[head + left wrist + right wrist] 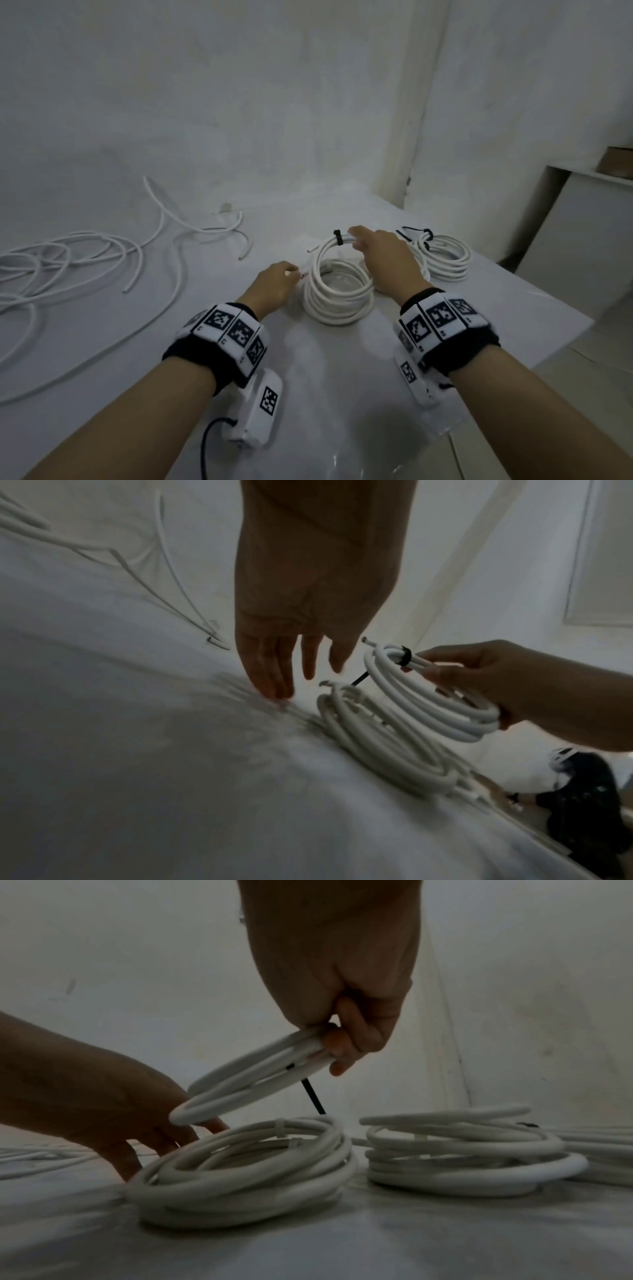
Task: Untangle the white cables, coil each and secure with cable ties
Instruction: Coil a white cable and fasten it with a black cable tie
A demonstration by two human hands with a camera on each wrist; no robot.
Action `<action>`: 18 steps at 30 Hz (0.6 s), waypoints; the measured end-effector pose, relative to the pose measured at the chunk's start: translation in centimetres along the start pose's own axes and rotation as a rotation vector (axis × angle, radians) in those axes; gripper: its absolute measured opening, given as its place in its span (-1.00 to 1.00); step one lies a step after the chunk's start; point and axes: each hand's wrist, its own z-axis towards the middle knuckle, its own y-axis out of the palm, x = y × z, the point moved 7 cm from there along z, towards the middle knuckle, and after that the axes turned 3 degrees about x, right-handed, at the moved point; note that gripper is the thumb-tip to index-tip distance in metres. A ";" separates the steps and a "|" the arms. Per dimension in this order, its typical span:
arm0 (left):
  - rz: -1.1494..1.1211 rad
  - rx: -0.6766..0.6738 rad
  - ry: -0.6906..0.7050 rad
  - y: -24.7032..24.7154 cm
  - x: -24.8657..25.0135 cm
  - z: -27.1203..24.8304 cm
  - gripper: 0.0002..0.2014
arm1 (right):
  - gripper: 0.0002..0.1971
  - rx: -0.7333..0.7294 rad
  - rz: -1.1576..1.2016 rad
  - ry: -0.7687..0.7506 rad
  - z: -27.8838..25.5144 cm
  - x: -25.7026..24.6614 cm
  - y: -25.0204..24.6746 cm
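My right hand (380, 260) grips a small white cable coil (342, 245) by its far side, next to the black cable tie (338, 237) around it. The coil hangs tilted just above a second coil (339, 308) lying flat on the table. In the right wrist view the held coil (246, 1085) shows the tie's black tail hanging down, and the lower coil (240, 1177) carries a white tie. My left hand (274, 284) is empty, its straight fingers (274, 669) touching the table left of the coils. The lowered right hand (514, 683) pinches the held coil (428, 707).
A third tied coil (445, 260) lies at the back right, close to the held one. Loose tangled white cables (68, 260) spread over the table's left side. The white-covered table (308, 394) ends at an edge on the right, with a white cabinet (582, 233) beyond it.
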 end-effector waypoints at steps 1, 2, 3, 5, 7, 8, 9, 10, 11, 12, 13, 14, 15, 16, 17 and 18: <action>-0.004 -0.002 -0.004 0.2 0.0 0.3 -0.64 | -0.59 -0.025 0.023 0.013 0.1 0.2 0.2; -0.043 -0.006 -0.020 0.3 0.0 0.5 -0.64 | -0.62 -0.054 0.041 0.024 0.2 0.3 0.6; -0.081 -0.010 -0.030 0.5 0.0 0.7 -0.67 | -0.66 -0.088 0.042 0.024 0.3 0.3 1.1; -0.143 -0.018 -0.067 0.6 0.1 0.7 -0.74 | -0.74 -0.181 -0.001 0.012 0.4 0.3 2.3; -0.163 -0.028 -0.093 0.8 0.1 0.7 -0.76 | -0.77 -0.271 -0.039 0.016 0.3 0.4 3.3; -0.085 -0.031 -0.067 0.8 0.2 0.9 -0.74 | -0.77 -0.293 -0.051 0.019 0.3 0.4 3.5; 0.027 -0.022 -0.037 0.7 0.5 1.0 -0.69 | -0.76 -0.301 -0.066 0.023 0.3 0.3 3.6; 0.125 0.009 0.013 0.5 1.0 1.1 -0.61 | -0.75 -0.301 -0.081 0.027 0.4 0.3 3.7; 0.130 0.031 0.066 0.4 1.6 1.0 -0.52 | -0.76 -0.298 -0.095 0.030 0.3 0.2 3.7; 0.082 -0.007 0.124 0.8 2.2 0.8 -0.43 | -0.76 -0.294 -0.106 0.031 0.4 0.1 3.8; 0.078 -0.088 0.193 1.6 2.8 0.5 -0.30 | -0.77 -0.294 -0.113 0.027 0.4 0.0 3.8; 0.141 -0.195 0.228 2.6 3.1 0.0 -0.16 | -0.78 -0.301 -0.117 0.028 0.3 -0.1 3.8; 0.222 -0.287 0.234 3.7 2.9 -0.3 -0.03 | -0.79 -0.315 -0.096 0.041 0.2 -0.1 3.6; 0.272 -0.333 0.225 4.2 2.7 -0.4 0.07 | -0.76 -0.343 -0.028 0.076 -0.1 0.0 3.5; 0.300 -0.348 0.207 4.4 2.5 -0.5 0.12 | -0.67 -0.389 0.067 0.114 -0.5 0.0 3.3; 0.298 -0.346 0.187 4.4 2.3 -0.2 0.14 | -0.53 -0.449 0.165 0.148 -1.0 0.0 3.2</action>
